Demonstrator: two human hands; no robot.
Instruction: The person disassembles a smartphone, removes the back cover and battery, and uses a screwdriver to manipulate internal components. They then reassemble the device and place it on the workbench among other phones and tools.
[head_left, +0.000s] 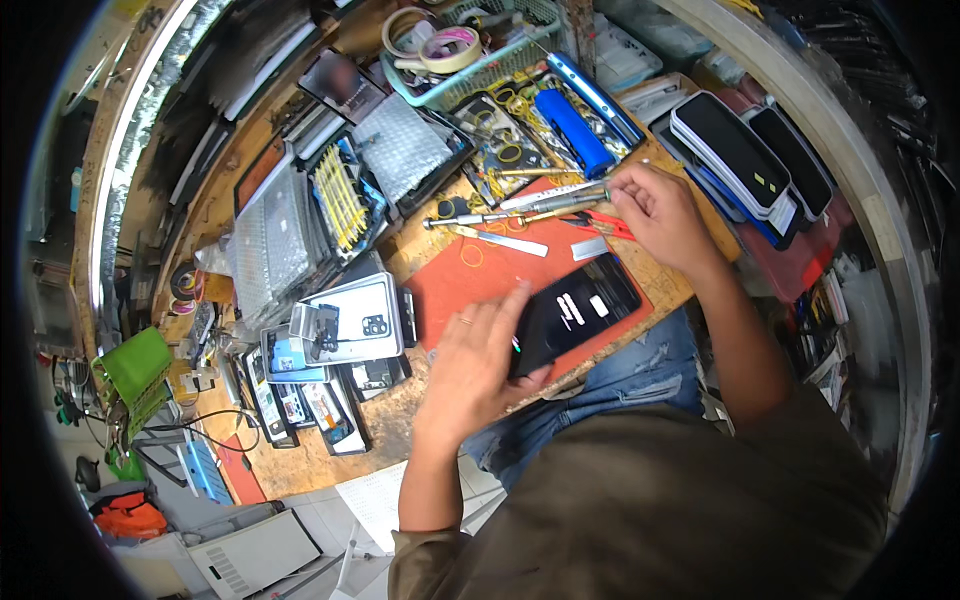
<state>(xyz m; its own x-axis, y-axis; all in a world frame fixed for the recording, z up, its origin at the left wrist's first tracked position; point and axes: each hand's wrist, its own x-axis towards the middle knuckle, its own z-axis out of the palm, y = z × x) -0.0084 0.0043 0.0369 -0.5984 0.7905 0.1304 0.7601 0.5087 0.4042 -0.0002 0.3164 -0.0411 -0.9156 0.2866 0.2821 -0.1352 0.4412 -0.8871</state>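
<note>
A black smartphone (575,310) with its screen lit lies on a red-orange mat (450,275). My left hand (475,360) grips its left end, fingers along the far edge and thumb at the near edge. Beyond the phone, my right hand (655,215) is closed, its fingertips at the end of a slim grey pen-shaped tool (565,203). Red-handled pliers (610,225) lie just below those fingers. A screwdriver (470,219) and a white flat blade (505,241) rest to the left. Between the tools and the phone sits a small silver plate (589,248).
Opened phone boxes (355,320) and bubble-wrapped parts (270,240) crowd the left. Farther back are a blue cylinder (575,133) and a green basket (480,85) with tape rolls. Stacked phones (735,150) stand at the right. The wooden table's near edge (650,325) runs above my lap.
</note>
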